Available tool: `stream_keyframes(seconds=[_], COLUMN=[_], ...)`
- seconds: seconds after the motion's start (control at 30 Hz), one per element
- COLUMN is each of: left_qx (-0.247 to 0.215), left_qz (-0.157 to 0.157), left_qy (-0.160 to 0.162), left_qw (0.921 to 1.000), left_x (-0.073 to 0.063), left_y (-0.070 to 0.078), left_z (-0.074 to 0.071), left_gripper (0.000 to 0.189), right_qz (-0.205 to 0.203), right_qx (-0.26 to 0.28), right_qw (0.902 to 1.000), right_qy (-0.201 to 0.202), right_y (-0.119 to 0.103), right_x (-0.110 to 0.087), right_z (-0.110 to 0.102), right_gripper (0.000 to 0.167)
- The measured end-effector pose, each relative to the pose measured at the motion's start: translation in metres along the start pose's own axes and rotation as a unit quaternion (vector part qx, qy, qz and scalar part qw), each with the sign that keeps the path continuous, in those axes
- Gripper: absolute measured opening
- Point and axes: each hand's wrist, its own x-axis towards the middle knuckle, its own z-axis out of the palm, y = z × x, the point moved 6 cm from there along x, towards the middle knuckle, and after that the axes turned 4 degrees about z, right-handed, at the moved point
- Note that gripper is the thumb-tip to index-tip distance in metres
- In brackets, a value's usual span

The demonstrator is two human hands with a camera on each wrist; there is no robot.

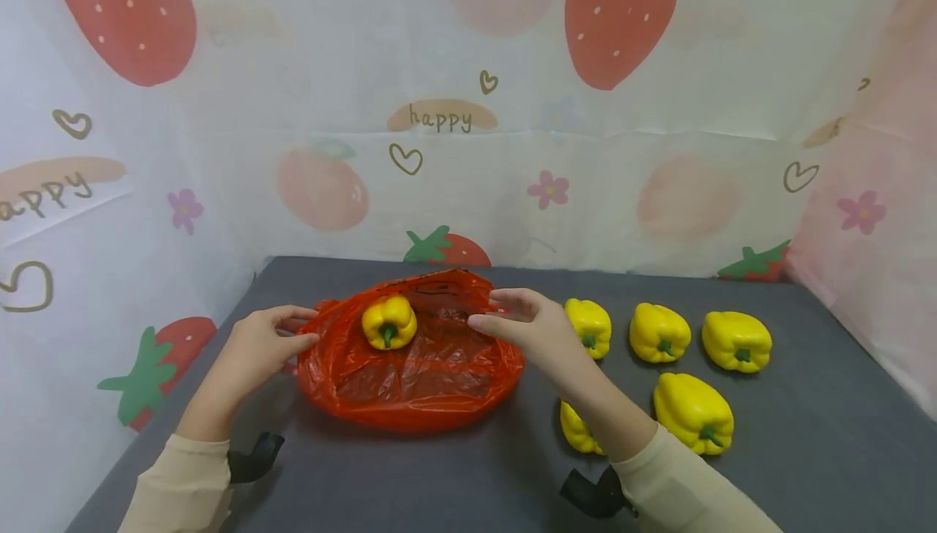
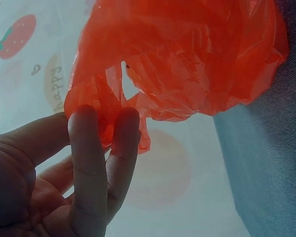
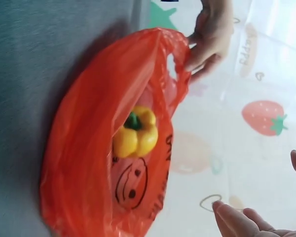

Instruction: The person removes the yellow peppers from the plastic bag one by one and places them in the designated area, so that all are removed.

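Observation:
A red plastic bag point(image 1: 410, 417) lies on its side, mouth wide, on the dark table. Inside it rests one yellow bell pepper point(image 1: 389, 322) with a green stem; the right wrist view shows it beside a printed smiley face point(image 3: 131, 185). My left hand point(image 1: 249, 354) pinches the bag's handle at the left edge, fingertips against the thin film in the left wrist view. Over the bag's right rim hovers my right hand point(image 1: 545, 334), its fingers spread and holding nothing. The right wrist view has those fingers apart from the bag.
Right of the bag several yellow bell peppers point(image 1: 660, 333) sit in two rows on the grey table point(image 1: 820, 435). My right forearm partly covers the nearest ones. A strawberry-print cloth point(image 1: 468, 45) hangs behind the table and at both sides.

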Motion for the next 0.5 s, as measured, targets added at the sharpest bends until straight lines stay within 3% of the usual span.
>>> stream_keyframes(seconds=[0.5], left_qx=[-0.004], left_qz=[-0.001], left_qy=[0.0], left_qw=[1.0], left_x=[-0.001], left_y=[0.002], left_z=[-0.001], left_gripper=[0.048], right_qz=[0.047], right_qx=[0.072], right_qw=[0.9957], right_qy=[-0.035], right_y=[-0.003], right_x=[0.036], right_z=[0.049], right_gripper=[0.057])
